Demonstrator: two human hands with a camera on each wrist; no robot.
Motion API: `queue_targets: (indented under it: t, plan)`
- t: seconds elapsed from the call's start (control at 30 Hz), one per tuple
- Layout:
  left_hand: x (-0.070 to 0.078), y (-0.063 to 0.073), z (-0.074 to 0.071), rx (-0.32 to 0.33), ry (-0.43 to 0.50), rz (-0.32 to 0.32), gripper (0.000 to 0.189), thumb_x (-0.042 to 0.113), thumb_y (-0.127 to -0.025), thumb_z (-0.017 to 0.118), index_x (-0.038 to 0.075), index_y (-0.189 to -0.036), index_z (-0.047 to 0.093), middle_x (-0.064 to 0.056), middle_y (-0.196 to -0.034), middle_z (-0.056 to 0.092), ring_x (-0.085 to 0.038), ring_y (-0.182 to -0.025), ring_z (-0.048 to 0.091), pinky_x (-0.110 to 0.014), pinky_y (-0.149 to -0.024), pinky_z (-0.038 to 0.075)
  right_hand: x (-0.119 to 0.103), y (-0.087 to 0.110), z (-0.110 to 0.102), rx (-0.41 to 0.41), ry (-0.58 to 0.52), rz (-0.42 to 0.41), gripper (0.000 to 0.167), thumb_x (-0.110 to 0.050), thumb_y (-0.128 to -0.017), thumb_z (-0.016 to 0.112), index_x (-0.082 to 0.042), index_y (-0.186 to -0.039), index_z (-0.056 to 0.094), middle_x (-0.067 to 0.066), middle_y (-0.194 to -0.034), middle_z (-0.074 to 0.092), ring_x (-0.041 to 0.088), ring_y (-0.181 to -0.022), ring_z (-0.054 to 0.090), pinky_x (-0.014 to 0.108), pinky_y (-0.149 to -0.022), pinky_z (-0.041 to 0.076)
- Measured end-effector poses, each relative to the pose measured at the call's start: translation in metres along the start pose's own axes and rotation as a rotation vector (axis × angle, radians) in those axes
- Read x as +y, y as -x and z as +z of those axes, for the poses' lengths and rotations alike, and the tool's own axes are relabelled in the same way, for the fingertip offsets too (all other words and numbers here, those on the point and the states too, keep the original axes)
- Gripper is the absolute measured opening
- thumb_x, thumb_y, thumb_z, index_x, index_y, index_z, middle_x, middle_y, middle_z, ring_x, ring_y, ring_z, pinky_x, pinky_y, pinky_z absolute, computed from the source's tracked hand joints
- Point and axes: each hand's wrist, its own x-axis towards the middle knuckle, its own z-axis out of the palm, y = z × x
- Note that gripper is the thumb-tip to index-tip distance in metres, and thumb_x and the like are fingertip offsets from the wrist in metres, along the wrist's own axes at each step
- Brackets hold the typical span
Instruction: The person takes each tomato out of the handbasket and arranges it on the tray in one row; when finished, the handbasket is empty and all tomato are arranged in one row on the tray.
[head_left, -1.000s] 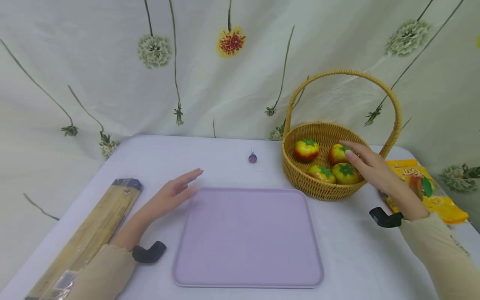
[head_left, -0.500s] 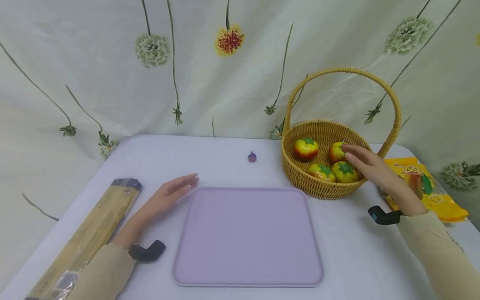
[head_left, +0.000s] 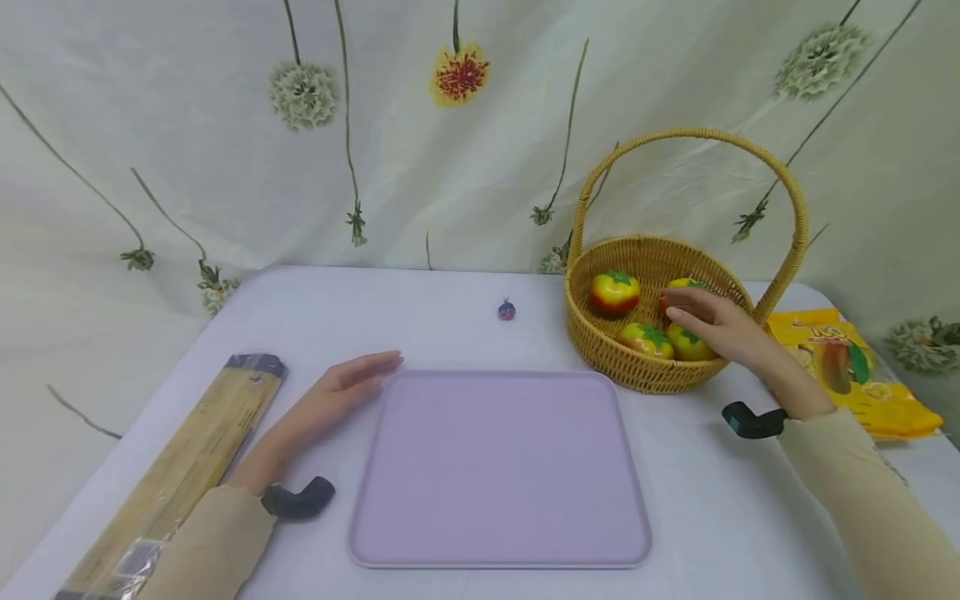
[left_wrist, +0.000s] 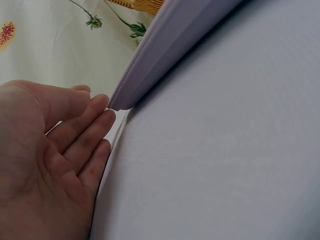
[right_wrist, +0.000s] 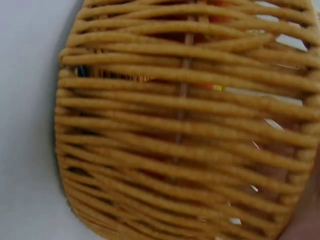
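My left hand (head_left: 341,392) lies on the white table with its fingers straight. Its fingertips are right at the far left corner of a lilac tray (head_left: 498,475); in the left wrist view, they look to touch the tray's edge. My right hand (head_left: 716,327) is over the right side of a wicker basket (head_left: 630,371), fingers gently bent above the fruit, holding nothing. Several yellow-red persimmons with green tops sit in the basket, among them a left one (head_left: 613,295) and a front one (head_left: 645,341). The hand partly covers the two on the right. The right wrist view shows mostly woven basket wall (right_wrist: 175,130).
Yellow snack bags with a mango picture (head_left: 855,371) lie right of the basket, near the right forearm. A long plastic-wrapped wooden-looking pack (head_left: 198,454) lies at the left. A small purple object (head_left: 507,310) sits at the back. The basket's tall handle (head_left: 697,133) arches above the fruit.
My left hand has lowered beside the tray's corner, and its fingers have drawn closer together. My right hand has shifted slightly left over the basket, covering more of the right-hand persimmons.
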Motion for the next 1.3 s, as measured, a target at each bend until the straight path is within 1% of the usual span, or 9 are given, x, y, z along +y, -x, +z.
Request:
queue_targets:
  t: [0.13,0.37,0.53,0.67,0.83,1.0,1.13,1.2,1.3]
  plan:
    - [0.001,-0.002,0.001,-0.004,-0.011,0.016,0.039,0.011,-0.097,0.051,0.006,-0.136,0.048,-0.005,-0.136,0.049,-0.02,-0.13,0.035,-0.018,-0.104,0.026,-0.002,-0.003,0.004,-0.043,0.03,-0.012,0.05,-0.025,-0.1,0.047,0.008,-0.136,0.037,0.028,-0.133,0.043,0.042,-0.121,0.04,0.058,-0.099,0.032]
    - [0.002,-0.002,0.002,-0.008,-0.017,0.001,0.038,0.011,-0.098,0.05,0.008,-0.136,0.048,-0.003,-0.136,0.049,-0.018,-0.131,0.035,-0.019,-0.105,0.025,-0.004,-0.005,0.009,-0.113,0.09,-0.035,0.049,-0.021,-0.098,0.051,0.006,-0.137,0.038,0.028,-0.131,0.045,0.041,-0.118,0.043,0.059,-0.096,0.034]
    - [0.004,-0.001,0.002,-0.013,-0.013,0.0,0.038,0.01,-0.098,0.049,0.007,-0.136,0.049,-0.003,-0.136,0.049,-0.018,-0.131,0.034,-0.02,-0.105,0.024,-0.004,-0.006,0.012,-0.142,0.125,-0.055,0.049,-0.018,-0.096,0.056,0.006,-0.136,0.04,0.028,-0.13,0.047,0.041,-0.119,0.043,0.06,-0.097,0.034]
    - [0.007,0.0,0.002,-0.009,-0.016,-0.014,0.038,0.01,-0.098,0.049,0.007,-0.135,0.049,-0.003,-0.136,0.049,-0.018,-0.131,0.034,-0.021,-0.106,0.025,-0.004,-0.007,0.013,-0.166,0.155,-0.063,0.052,-0.019,-0.094,0.059,0.005,-0.136,0.041,0.027,-0.131,0.045,0.042,-0.119,0.042,0.06,-0.096,0.034]
    - [0.008,0.001,0.002,0.001,-0.032,-0.027,0.037,0.01,-0.097,0.05,0.008,-0.134,0.05,-0.003,-0.135,0.05,-0.018,-0.13,0.036,-0.021,-0.105,0.026,-0.005,-0.008,0.014,-0.192,0.196,-0.095,0.053,-0.02,-0.093,0.06,0.006,-0.135,0.042,0.027,-0.132,0.045,0.043,-0.119,0.042,0.06,-0.096,0.034]
    - [0.004,0.0,0.002,0.01,-0.044,0.012,0.036,0.006,-0.096,0.052,0.005,-0.132,0.052,-0.007,-0.132,0.053,-0.022,-0.128,0.039,-0.018,-0.103,0.029,-0.005,-0.01,0.015,-0.224,0.217,-0.104,0.054,-0.021,-0.093,0.06,0.007,-0.135,0.041,0.027,-0.132,0.045,0.044,-0.121,0.039,0.061,-0.097,0.032]
    - [0.001,-0.002,0.004,0.006,-0.054,0.051,0.034,0.005,-0.096,0.052,0.003,-0.13,0.053,-0.009,-0.131,0.054,-0.023,-0.126,0.041,-0.019,-0.102,0.029,-0.005,-0.011,0.014,-0.244,0.23,-0.099,0.053,-0.02,-0.093,0.06,0.008,-0.134,0.042,0.028,-0.13,0.046,0.043,-0.117,0.043,0.059,-0.096,0.036]
    - [0.001,-0.003,0.004,0.006,-0.056,0.058,0.034,0.005,-0.096,0.052,0.003,-0.129,0.053,-0.009,-0.13,0.054,-0.023,-0.126,0.041,-0.02,-0.103,0.03,-0.005,-0.011,0.014,-0.249,0.238,-0.098,0.051,-0.02,-0.093,0.06,0.008,-0.132,0.044,0.027,-0.128,0.048,0.041,-0.114,0.045,0.059,-0.094,0.038]
    - [0.001,-0.002,0.005,0.008,-0.058,0.052,0.033,0.006,-0.096,0.052,0.003,-0.129,0.053,-0.009,-0.13,0.054,-0.023,-0.126,0.042,-0.021,-0.103,0.03,-0.004,-0.013,0.015,-0.252,0.256,-0.115,0.048,-0.018,-0.092,0.06,0.008,-0.13,0.046,0.026,-0.124,0.052,0.038,-0.109,0.049,0.057,-0.092,0.041]
